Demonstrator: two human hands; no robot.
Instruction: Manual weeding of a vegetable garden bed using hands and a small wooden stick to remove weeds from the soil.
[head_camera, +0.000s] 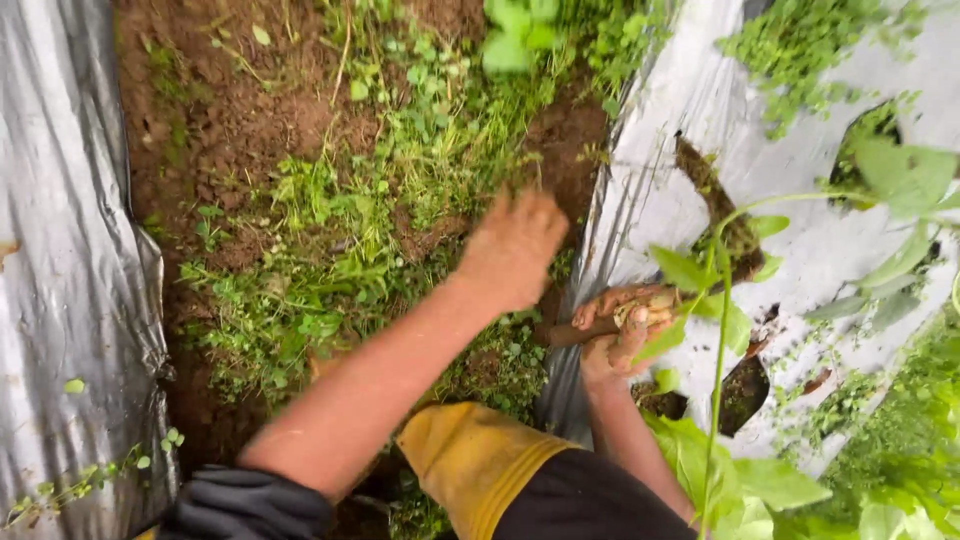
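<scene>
My left hand (512, 248) reaches forward over a strip of low green weeds (340, 250) growing in the brown soil furrow (230, 110). It is blurred and seen from the back, so its fingers are hidden. My right hand (620, 335), smeared with mud, is shut around the wooden handle (568, 334) of a hand tool. The tool's muddy blade (712, 195) lies up across the silver plastic sheet (820, 255) on the right.
Another silver plastic sheet (70, 250) covers the bed on the left. A tall young plant (718, 340) with broad leaves rises from a hole (745, 392) in the right sheet, close to my right hand. My yellow-clad knee (480, 462) is at the bottom centre.
</scene>
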